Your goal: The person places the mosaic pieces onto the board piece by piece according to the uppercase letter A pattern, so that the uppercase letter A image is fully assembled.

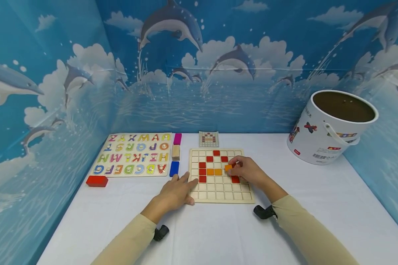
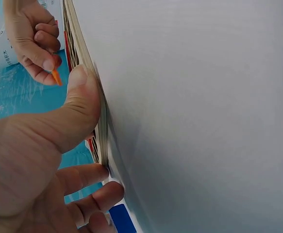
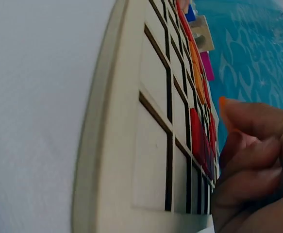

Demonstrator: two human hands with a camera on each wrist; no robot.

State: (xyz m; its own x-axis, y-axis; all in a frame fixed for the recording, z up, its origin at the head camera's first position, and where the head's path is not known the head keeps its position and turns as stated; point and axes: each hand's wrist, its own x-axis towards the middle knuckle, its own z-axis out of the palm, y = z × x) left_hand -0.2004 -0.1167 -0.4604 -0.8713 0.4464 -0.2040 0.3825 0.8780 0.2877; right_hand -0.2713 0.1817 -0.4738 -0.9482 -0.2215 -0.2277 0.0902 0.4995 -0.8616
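Observation:
A wooden grid board (image 1: 220, 197) lies on the table with red square tiles (image 1: 202, 172) and two orange tiles set in its cells. Between thumb and fingertips my right hand (image 1: 247, 170) pinches another orange tile (image 1: 228, 168), close over the board right of those two. In the left wrist view the pinched tile (image 2: 57, 76) shows edge-on. My left hand (image 1: 176, 192) rests at the board's left edge, fingers spread, with the thumb (image 2: 83, 92) against the board's side. Behind the board lies a small pattern card (image 1: 209, 139) printed with a similar figure.
An alphabet puzzle board (image 1: 132, 154) lies to the left. Beside it stand magenta (image 1: 177, 139), plain wooden (image 1: 175, 152) and blue (image 1: 174, 169) blocks, with a red block (image 1: 97, 181) at its front corner. A white bucket (image 1: 328, 132) stands at the back right.

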